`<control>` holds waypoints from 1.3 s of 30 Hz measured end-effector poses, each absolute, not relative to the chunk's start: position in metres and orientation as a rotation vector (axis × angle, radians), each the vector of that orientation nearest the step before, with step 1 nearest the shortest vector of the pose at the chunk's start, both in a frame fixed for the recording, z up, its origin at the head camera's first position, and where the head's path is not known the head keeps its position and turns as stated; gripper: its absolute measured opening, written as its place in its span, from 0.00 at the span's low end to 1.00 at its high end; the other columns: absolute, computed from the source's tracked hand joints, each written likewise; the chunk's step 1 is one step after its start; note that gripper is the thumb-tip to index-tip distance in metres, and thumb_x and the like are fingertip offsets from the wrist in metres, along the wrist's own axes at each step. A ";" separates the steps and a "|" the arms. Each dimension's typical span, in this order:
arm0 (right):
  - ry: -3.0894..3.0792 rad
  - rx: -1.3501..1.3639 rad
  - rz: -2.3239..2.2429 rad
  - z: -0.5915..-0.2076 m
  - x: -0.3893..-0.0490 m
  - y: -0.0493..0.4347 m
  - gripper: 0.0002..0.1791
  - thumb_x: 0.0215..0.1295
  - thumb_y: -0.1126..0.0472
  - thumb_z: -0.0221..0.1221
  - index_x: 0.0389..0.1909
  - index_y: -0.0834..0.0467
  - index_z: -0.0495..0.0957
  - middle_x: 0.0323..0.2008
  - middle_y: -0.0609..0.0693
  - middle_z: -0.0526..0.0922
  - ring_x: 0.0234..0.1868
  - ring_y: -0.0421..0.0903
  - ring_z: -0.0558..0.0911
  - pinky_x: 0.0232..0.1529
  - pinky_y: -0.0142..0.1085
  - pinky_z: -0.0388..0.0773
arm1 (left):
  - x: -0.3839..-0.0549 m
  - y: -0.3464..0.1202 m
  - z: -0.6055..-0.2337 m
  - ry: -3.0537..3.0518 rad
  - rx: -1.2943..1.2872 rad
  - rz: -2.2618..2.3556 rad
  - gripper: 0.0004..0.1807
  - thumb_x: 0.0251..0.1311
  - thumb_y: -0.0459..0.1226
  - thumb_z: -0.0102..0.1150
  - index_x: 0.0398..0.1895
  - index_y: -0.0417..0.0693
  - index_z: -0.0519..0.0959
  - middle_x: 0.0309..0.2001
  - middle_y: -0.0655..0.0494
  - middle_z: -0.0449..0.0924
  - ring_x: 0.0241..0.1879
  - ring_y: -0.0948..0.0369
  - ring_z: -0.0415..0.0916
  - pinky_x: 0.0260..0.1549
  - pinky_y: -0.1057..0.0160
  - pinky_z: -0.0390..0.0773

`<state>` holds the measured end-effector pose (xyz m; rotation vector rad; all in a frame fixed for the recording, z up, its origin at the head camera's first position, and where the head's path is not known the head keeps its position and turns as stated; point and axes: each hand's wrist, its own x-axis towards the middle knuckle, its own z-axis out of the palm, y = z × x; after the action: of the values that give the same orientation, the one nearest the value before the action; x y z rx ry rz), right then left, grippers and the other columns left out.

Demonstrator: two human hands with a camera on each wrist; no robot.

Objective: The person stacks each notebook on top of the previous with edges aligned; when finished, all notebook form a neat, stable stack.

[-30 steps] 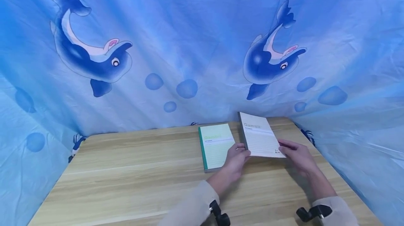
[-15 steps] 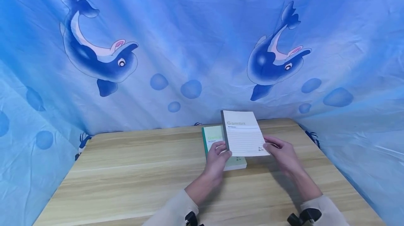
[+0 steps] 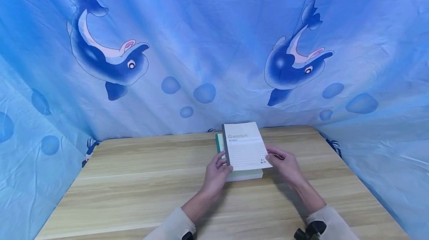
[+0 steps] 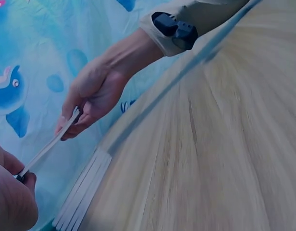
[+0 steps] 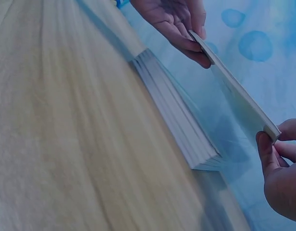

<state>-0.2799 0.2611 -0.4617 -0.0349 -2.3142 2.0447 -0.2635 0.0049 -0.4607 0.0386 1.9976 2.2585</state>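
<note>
A white notebook (image 3: 246,149) with a dark grey spine and "Gambit" on its cover is held between both hands. My left hand (image 3: 216,173) pinches its lower left corner at the spine, and my right hand (image 3: 284,163) pinches its lower right edge. Below it, a stack of notebooks (image 3: 246,175) with a green spine lies on the table, mostly covered in the head view. Both wrist views show a gap between the held notebook (image 5: 234,96) and the stack (image 5: 174,113), whose several page blocks lie one on another.
The wood-grain table (image 3: 134,188) spreads out left and in front of the stack. Behind and at the sides hangs a blue curtain (image 3: 214,46) printed with dolphins and bubbles, close to the table's back edge.
Both hands have carried the grey-spined notebook leftward, from right of the green-spined stack to over it. It has also turned straighter and come slightly lower in the last half second.
</note>
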 end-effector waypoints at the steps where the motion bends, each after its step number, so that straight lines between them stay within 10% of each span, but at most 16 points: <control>1: -2.314 -0.032 2.053 -0.464 -0.281 0.259 0.26 0.73 0.65 0.60 0.70 0.66 0.72 0.67 0.66 0.76 0.52 0.31 0.82 0.55 0.22 0.79 | -0.264 0.002 -0.462 2.006 0.045 2.249 0.36 0.65 0.26 0.57 0.77 0.42 0.61 0.63 0.40 0.76 0.62 0.50 0.79 0.59 0.60 0.84; 20: -2.410 -0.057 1.983 -0.486 -0.291 0.248 0.25 0.67 0.68 0.63 0.65 0.69 0.76 0.56 0.65 0.83 0.46 0.37 0.82 0.47 0.23 0.82 | -0.271 -0.020 -0.484 2.302 0.135 2.027 0.37 0.56 0.27 0.65 0.71 0.27 0.67 0.54 0.40 0.78 0.52 0.54 0.77 0.47 0.74 0.82; 39: -2.459 -0.051 1.900 -0.494 -0.297 0.241 0.24 0.65 0.71 0.63 0.62 0.72 0.77 0.52 0.65 0.84 0.43 0.38 0.79 0.41 0.23 0.79 | -0.275 -0.022 -0.494 2.436 0.109 1.949 0.37 0.55 0.27 0.68 0.71 0.30 0.69 0.55 0.42 0.76 0.54 0.53 0.77 0.55 0.63 0.84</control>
<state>-0.2966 0.2408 -0.4939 -0.0508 -2.4587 1.9001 -0.2745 -0.0216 -0.4939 0.1085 2.4359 1.9492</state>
